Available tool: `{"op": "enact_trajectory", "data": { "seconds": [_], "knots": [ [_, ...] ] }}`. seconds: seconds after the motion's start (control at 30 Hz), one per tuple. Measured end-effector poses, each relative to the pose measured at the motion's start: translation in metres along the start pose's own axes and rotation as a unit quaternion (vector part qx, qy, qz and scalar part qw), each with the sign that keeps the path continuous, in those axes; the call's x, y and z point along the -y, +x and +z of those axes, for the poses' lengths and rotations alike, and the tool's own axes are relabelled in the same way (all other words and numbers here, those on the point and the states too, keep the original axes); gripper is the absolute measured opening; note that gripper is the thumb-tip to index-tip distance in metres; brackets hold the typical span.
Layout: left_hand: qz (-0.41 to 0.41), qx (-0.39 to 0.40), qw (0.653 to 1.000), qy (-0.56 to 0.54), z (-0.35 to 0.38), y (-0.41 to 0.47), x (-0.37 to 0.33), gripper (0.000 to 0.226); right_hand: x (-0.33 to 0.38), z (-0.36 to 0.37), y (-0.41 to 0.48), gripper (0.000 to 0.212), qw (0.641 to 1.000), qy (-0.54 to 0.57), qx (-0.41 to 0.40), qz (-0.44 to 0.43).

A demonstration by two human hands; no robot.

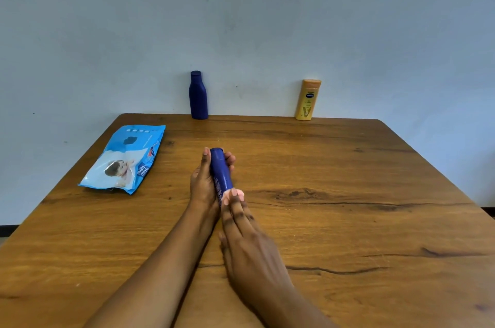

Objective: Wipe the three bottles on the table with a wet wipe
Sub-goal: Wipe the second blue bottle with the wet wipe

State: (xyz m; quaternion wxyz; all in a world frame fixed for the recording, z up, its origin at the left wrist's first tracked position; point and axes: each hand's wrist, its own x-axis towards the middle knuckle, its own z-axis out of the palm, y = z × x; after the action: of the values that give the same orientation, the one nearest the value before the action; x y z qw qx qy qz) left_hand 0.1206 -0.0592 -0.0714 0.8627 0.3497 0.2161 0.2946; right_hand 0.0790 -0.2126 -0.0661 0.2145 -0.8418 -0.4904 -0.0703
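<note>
At the centre of the frame the left hand (pixel 203 180) grips a slim blue bottle (pixel 221 169), fingers curled round its upper end, above the wooden table (pixel 348 193). The right hand (pixel 246 236) presses a white wet wipe (pixel 239 192) against the bottle's lower part with straight fingers. A dark blue bottle (pixel 198 96) and a yellow bottle (pixel 308 100) stand upright, well apart, at the table's far edge against the wall. A blue wipes pack (pixel 126 159) lies at left.

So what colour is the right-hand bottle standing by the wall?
The bottle is orange-yellow, clearest in the head view.
</note>
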Motion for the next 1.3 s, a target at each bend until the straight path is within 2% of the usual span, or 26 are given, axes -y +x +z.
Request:
{"op": "enact_trajectory", "data": {
  "seconds": [0.1,0.23,0.4,0.6,0.77,0.93,1.1,1.3],
  "knots": [
    [-0.02,0.039,0.999,0.015,-0.002,0.0,-0.001,0.054,0.004,-0.013,0.043,0.054,0.999,0.033,-0.007,-0.01],
    [0.0,0.022,0.998,0.057,-0.001,-0.002,-0.001,0.039,0.005,-0.012,0.079,0.052,1.0,-0.005,-0.008,0.029],
    [-0.008,0.031,0.999,-0.017,0.003,-0.004,-0.002,0.048,-0.003,-0.015,0.045,0.059,0.999,-0.013,-0.017,0.04],
    [-0.007,0.043,0.999,-0.026,0.004,-0.007,-0.004,0.047,0.001,-0.021,0.074,0.053,0.999,-0.011,-0.025,0.039],
    [-0.001,0.056,0.998,-0.015,0.005,-0.008,-0.003,0.054,0.001,-0.019,0.055,0.052,0.998,-0.036,-0.045,0.033],
    [-0.007,0.067,0.997,-0.039,0.005,-0.01,-0.005,0.037,0.004,-0.028,0.074,0.046,0.998,-0.047,-0.035,0.005],
    [0.003,0.056,0.998,-0.008,0.005,-0.012,-0.002,0.05,0.006,-0.035,0.053,0.048,0.999,-0.046,0.0,-0.018],
    [0.009,0.057,0.998,-0.021,0.006,-0.01,-0.005,0.039,-0.004,-0.015,0.07,0.052,0.999,-0.029,-0.018,-0.022]
  ]
}}
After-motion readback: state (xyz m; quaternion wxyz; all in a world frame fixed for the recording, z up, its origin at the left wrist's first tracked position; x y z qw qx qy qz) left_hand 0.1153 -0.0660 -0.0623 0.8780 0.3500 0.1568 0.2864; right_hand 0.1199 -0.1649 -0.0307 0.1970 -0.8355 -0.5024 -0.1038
